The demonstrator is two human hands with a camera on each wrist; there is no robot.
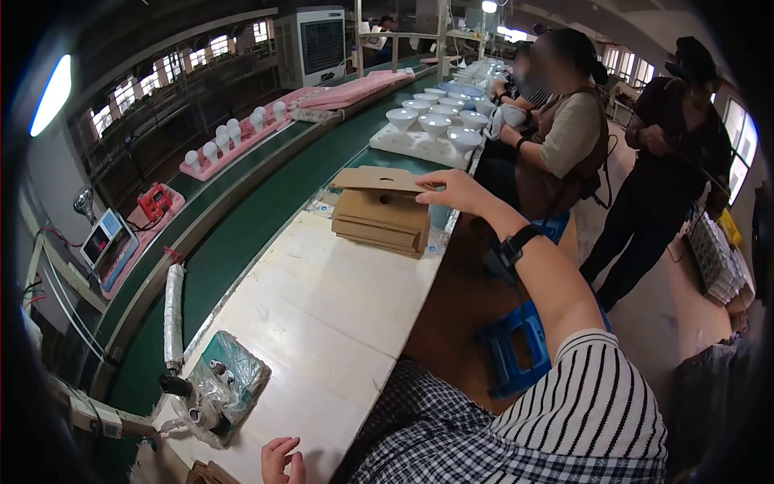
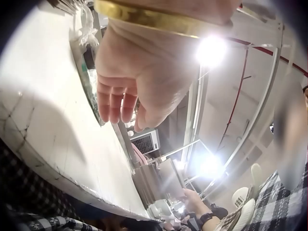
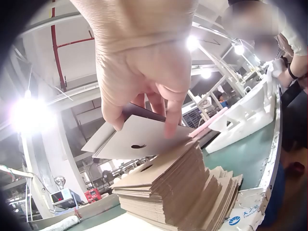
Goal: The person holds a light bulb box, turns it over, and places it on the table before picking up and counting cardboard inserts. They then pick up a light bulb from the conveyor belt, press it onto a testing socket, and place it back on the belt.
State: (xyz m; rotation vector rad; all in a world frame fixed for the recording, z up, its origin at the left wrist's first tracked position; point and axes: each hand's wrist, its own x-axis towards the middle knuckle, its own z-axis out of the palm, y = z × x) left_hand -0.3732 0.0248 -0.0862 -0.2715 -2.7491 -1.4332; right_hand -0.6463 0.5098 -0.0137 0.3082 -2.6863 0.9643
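My right hand (image 1: pixel 461 194) pinches flat cardboard (image 3: pixel 159 135) by its edge, tilted up over a stack of brown folded cardboard (image 1: pixel 375 224). In the right wrist view the thumb and fingers lie on either side of the raised cardboard, which has a small dark hole. The stack's edges are uneven, with many layers, at the far end of the white worktop (image 1: pixel 314 298). My left hand (image 1: pixel 282 461) hovers near the worktop's front, holding nothing. Its fingers hang loosely bent in the left wrist view.
A plastic-wrapped tray (image 1: pixel 242 363) with small metal parts lies on the worktop's left. Beyond the stack, a white foam tray (image 1: pixel 411 143) bears lamps on the green conveyor (image 1: pixel 234 270). Bulbs stand on pink foam (image 1: pixel 193 171). People sit and stand on the right, near a blue stool (image 1: pixel 516 351).
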